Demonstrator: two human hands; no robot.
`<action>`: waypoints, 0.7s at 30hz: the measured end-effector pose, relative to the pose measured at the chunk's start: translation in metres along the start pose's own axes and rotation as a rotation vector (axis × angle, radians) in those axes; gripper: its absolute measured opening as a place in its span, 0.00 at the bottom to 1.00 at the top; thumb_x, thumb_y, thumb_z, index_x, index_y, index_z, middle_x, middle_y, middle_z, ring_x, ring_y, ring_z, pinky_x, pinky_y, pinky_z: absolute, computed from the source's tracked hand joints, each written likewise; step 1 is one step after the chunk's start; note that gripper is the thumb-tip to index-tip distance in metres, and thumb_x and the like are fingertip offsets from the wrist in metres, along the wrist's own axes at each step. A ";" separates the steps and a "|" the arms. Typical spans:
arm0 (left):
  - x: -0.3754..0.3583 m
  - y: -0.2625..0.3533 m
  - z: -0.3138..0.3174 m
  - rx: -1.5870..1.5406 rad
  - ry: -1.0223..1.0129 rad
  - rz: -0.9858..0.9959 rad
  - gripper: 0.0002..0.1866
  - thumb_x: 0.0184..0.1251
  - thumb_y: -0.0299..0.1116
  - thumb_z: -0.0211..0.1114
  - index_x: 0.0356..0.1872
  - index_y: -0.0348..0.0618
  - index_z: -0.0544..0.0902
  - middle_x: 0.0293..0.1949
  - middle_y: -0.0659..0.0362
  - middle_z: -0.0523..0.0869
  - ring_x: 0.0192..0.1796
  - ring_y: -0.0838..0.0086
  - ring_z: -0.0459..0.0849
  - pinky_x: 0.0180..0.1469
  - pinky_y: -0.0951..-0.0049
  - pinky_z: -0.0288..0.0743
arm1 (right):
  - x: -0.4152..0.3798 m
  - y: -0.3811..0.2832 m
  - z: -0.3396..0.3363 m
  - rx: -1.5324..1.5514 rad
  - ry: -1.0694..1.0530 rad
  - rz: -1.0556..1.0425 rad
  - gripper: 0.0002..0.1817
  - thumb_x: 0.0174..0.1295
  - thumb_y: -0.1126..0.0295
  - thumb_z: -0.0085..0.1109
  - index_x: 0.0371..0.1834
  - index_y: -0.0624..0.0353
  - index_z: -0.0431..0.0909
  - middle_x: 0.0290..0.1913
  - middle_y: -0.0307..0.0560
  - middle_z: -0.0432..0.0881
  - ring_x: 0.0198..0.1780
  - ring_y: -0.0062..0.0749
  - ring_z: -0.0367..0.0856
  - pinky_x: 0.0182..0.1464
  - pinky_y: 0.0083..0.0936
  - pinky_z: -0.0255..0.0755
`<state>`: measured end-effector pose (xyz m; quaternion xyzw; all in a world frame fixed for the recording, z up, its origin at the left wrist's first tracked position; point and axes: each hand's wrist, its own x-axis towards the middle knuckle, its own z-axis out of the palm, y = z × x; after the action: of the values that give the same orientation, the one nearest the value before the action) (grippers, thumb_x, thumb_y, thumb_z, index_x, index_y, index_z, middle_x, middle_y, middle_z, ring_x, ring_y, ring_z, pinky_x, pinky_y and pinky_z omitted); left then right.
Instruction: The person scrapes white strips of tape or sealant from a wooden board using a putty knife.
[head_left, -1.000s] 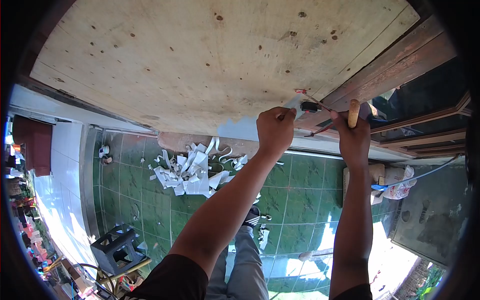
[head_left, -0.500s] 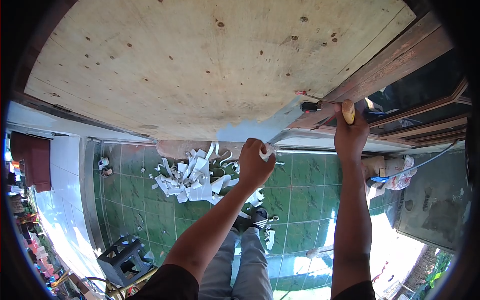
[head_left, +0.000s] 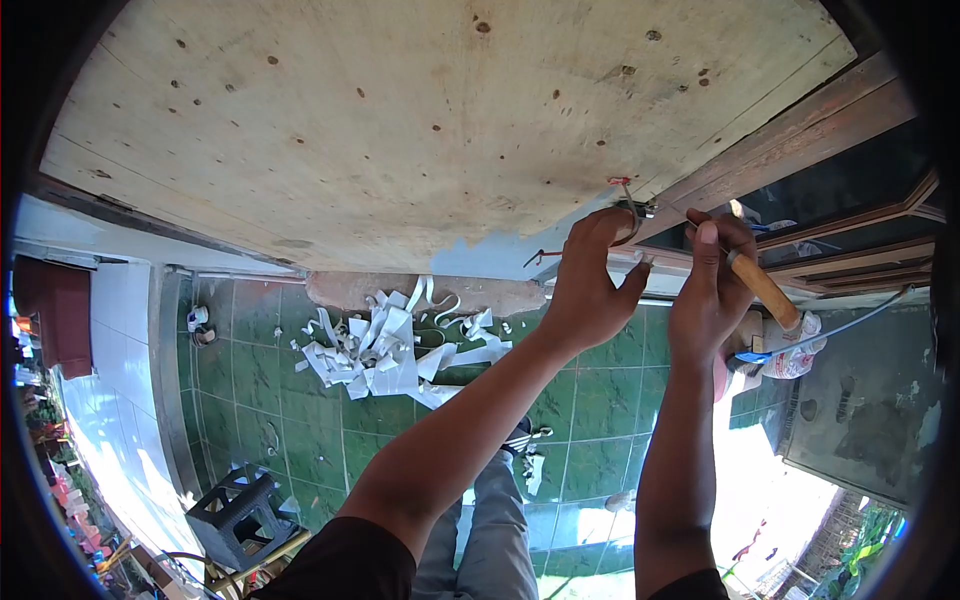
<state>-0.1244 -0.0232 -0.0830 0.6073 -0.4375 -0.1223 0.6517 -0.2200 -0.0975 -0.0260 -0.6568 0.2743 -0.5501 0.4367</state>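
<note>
Left hand [head_left: 590, 285] pinches the fitting [head_left: 632, 210] at the board's [head_left: 400, 130] edge; right hand [head_left: 712, 290] is clamped on the tool handle [head_left: 765, 292]. Steady the fitting, lever gently.

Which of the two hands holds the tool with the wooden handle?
The right hand: its fingers wrap a tool with a wooden handle. The left hand instead reaches to the edge of the plywood board.

Pale speckled plywood board [head_left: 400, 130], green marbled floor tiles [head_left: 590, 390], white scrap strips [head_left: 385, 350], tan wooden handle [head_left: 765, 292]
</note>
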 end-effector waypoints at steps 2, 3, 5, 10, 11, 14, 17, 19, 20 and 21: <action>-0.009 0.000 -0.007 -0.150 0.018 -0.197 0.27 0.64 0.27 0.72 0.64 0.36 0.76 0.50 0.47 0.85 0.57 0.56 0.84 0.60 0.61 0.76 | 0.004 0.007 0.004 -0.025 -0.044 -0.016 0.07 0.79 0.72 0.60 0.52 0.62 0.75 0.51 0.45 0.81 0.53 0.26 0.80 0.61 0.25 0.73; -0.012 0.001 -0.014 -0.225 0.024 -0.295 0.27 0.65 0.28 0.72 0.64 0.36 0.76 0.46 0.48 0.86 0.54 0.58 0.85 0.58 0.62 0.77 | 0.004 0.018 0.006 -0.038 -0.069 0.012 0.07 0.79 0.72 0.61 0.51 0.63 0.75 0.50 0.46 0.81 0.52 0.27 0.80 0.61 0.26 0.74; -0.015 0.007 -0.031 -0.160 0.012 -0.189 0.29 0.68 0.28 0.72 0.69 0.35 0.75 0.38 0.55 0.83 0.44 0.69 0.81 0.52 0.68 0.76 | 0.001 0.029 0.013 -0.053 -0.092 0.004 0.06 0.78 0.73 0.61 0.49 0.64 0.75 0.50 0.47 0.81 0.52 0.28 0.81 0.60 0.27 0.75; -0.011 0.022 -0.061 -0.271 -0.095 -0.162 0.33 0.70 0.29 0.72 0.75 0.37 0.72 0.46 0.58 0.80 0.46 0.75 0.76 0.55 0.71 0.73 | -0.009 0.035 0.033 -0.036 -0.050 -0.194 0.05 0.77 0.76 0.61 0.47 0.66 0.74 0.50 0.52 0.81 0.53 0.34 0.82 0.57 0.31 0.78; -0.010 0.024 -0.063 -0.287 -0.108 -0.144 0.33 0.70 0.29 0.72 0.75 0.37 0.72 0.47 0.58 0.80 0.46 0.75 0.76 0.56 0.70 0.73 | -0.009 0.034 0.035 -0.035 -0.041 -0.236 0.05 0.77 0.77 0.60 0.46 0.66 0.74 0.50 0.52 0.81 0.53 0.35 0.82 0.57 0.31 0.79; -0.013 0.030 -0.067 -0.242 -0.172 -0.157 0.32 0.70 0.29 0.73 0.74 0.38 0.72 0.49 0.56 0.80 0.47 0.74 0.76 0.56 0.70 0.73 | -0.009 0.036 0.035 -0.106 -0.036 -0.285 0.05 0.77 0.76 0.60 0.46 0.66 0.74 0.51 0.54 0.81 0.54 0.37 0.82 0.57 0.33 0.79; -0.015 0.032 -0.063 -0.262 -0.197 -0.108 0.31 0.70 0.29 0.73 0.72 0.39 0.72 0.49 0.56 0.80 0.47 0.73 0.77 0.56 0.69 0.74 | -0.006 0.035 0.030 -0.105 -0.051 -0.279 0.05 0.78 0.76 0.60 0.46 0.66 0.74 0.52 0.55 0.81 0.54 0.37 0.82 0.57 0.33 0.79; -0.018 0.035 -0.059 -0.256 -0.187 -0.098 0.28 0.69 0.31 0.74 0.66 0.39 0.72 0.49 0.55 0.79 0.47 0.71 0.77 0.55 0.67 0.74 | -0.004 0.035 0.029 -0.099 -0.041 -0.261 0.05 0.77 0.76 0.60 0.46 0.66 0.74 0.51 0.55 0.81 0.54 0.37 0.82 0.57 0.33 0.79; -0.018 0.035 -0.057 -0.260 -0.180 -0.073 0.27 0.69 0.31 0.74 0.65 0.39 0.72 0.48 0.55 0.78 0.47 0.70 0.77 0.55 0.67 0.73 | -0.005 0.037 0.030 -0.100 -0.031 -0.263 0.05 0.77 0.76 0.60 0.46 0.66 0.74 0.51 0.55 0.81 0.54 0.37 0.82 0.57 0.33 0.79; -0.019 0.035 -0.056 -0.263 -0.174 -0.049 0.26 0.69 0.31 0.74 0.63 0.39 0.72 0.48 0.55 0.78 0.47 0.69 0.76 0.55 0.66 0.73 | -0.005 0.039 0.031 -0.102 -0.020 -0.264 0.06 0.77 0.75 0.61 0.47 0.66 0.74 0.51 0.55 0.81 0.54 0.37 0.82 0.57 0.33 0.79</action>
<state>-0.1084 0.0364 -0.0530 0.5143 -0.4576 -0.2468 0.6821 -0.1871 -0.1034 -0.0627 -0.7140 0.2085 -0.5816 0.3294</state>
